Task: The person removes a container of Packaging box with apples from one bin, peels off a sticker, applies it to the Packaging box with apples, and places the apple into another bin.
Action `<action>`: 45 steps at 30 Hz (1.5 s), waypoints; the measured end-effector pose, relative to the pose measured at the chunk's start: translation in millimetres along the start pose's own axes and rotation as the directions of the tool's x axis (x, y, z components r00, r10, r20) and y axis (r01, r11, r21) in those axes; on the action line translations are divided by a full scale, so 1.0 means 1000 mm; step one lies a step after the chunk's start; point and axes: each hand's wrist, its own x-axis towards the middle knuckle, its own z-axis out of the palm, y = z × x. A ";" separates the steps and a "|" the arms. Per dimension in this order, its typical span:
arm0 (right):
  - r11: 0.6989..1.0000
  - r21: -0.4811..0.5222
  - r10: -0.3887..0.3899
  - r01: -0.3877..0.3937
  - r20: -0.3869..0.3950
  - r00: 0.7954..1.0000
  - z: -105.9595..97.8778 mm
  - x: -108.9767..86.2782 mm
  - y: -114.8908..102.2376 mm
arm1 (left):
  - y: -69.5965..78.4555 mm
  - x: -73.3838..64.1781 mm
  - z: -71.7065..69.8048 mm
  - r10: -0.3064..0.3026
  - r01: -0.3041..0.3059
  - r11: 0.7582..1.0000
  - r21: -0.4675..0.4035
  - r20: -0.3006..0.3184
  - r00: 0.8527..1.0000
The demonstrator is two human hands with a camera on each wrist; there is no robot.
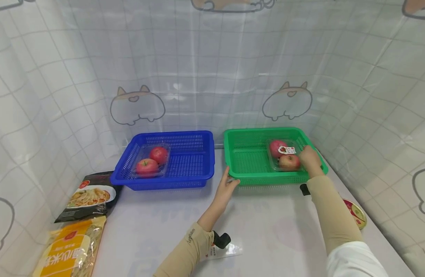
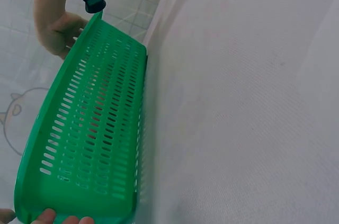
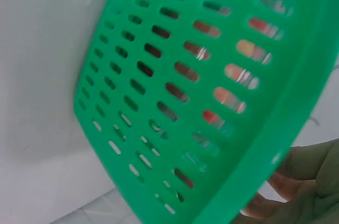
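Observation:
A green plastic basket (image 1: 254,177) with slotted walls stands at the back right. Inside it, toward its right end, lies a clear pack of two apples (image 1: 289,161) with a white label. My left hand (image 1: 226,188) holds the basket's front left corner; in the left wrist view its fingertips (image 2: 47,215) lie against the outer wall below the rim. My right hand (image 1: 310,158) is at the right side, its fingers curled over the rim close to the apple pack. In the right wrist view, the right hand (image 3: 312,181) is partly hidden behind the rim.
A blue basket (image 1: 167,184) at the back left holds another clear pack of two apples (image 1: 147,167). Two food packets, one black (image 1: 91,196) and one yellow (image 1: 68,250), lie at left. A round tin (image 1: 357,215) lies beside my right forearm. A tiled-pattern curtain encloses the table.

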 end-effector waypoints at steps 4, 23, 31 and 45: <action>1.000 0.026 -0.005 0.005 0.011 1.000 0.003 -0.004 -0.007 | 0.009 -0.008 -0.002 0.001 -0.001 1.000 -0.001 0.001 1.000; 0.987 0.116 -0.108 0.115 -0.067 0.992 0.022 -0.024 -0.035 | 0.012 -0.014 -0.010 -0.001 0.001 1.000 -0.003 -0.020 1.000; 0.967 0.167 -0.187 0.192 -0.048 0.981 0.034 -0.039 -0.055 | -0.004 -0.004 -0.017 -0.015 0.014 1.000 -0.028 -0.048 0.999; 0.917 0.226 -0.340 0.330 0.007 0.940 0.063 -0.054 -0.081 | -0.016 -0.005 -0.032 0.015 -0.014 1.000 0.009 -0.126 0.992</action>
